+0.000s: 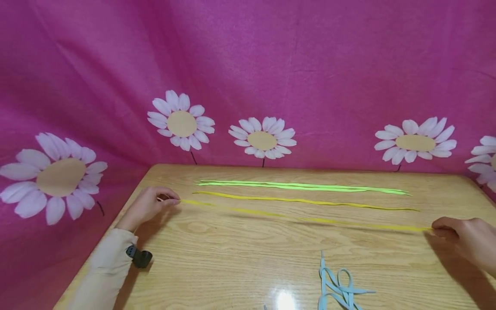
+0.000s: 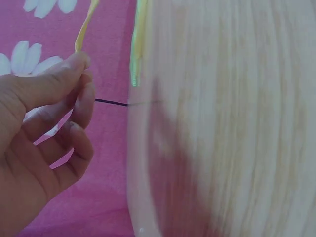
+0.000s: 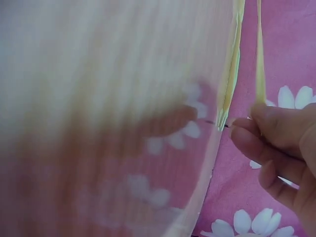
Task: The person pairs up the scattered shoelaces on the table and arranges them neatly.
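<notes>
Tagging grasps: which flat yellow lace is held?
The flat yellow lace stretched between the left hand and right hand; the other yellow lace lies untouched on the wood-grain table.

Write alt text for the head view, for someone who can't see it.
The left hand and right hand hold a yellow lace stretched between them over a wooden table. A second yellow lace and green laces lie beyond it; looped blue lacing lies nearer the viewer. Behind is pink cloth printed with white daisies.
</notes>
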A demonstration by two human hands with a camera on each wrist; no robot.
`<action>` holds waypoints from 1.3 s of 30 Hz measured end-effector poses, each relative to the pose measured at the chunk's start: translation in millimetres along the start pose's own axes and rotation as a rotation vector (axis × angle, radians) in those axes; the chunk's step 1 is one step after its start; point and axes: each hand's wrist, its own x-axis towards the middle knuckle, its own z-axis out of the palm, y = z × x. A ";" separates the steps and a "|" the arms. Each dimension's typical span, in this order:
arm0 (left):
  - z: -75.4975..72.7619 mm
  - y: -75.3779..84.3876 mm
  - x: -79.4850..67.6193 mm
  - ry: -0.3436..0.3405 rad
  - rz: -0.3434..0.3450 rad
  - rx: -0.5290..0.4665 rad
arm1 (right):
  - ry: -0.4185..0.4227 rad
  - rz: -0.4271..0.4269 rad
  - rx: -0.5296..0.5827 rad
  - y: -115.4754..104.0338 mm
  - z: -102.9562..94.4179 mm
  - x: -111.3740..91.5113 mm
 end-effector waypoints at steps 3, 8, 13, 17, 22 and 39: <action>5.4 -3.3 7.1 -0.003 0.018 0.017 | -0.060 0.006 -0.031 3.9 0.8 6.6; 15.5 -7.2 20.4 -0.050 0.021 0.038 | -0.178 0.086 -0.027 14.0 3.3 16.8; 20.0 -6.8 28.8 -0.068 0.014 0.024 | -0.178 0.068 -0.014 22.3 9.1 23.2; 23.5 -8.3 30.7 -0.071 -0.009 0.002 | -0.154 0.031 0.010 26.3 12.6 29.6; 28.1 -12.5 34.1 -0.068 -0.042 -0.023 | -0.175 0.053 0.007 29.8 13.9 35.2; 36.4 -16.4 44.1 -0.020 -0.053 -0.046 | -0.200 0.078 0.035 38.8 25.7 37.9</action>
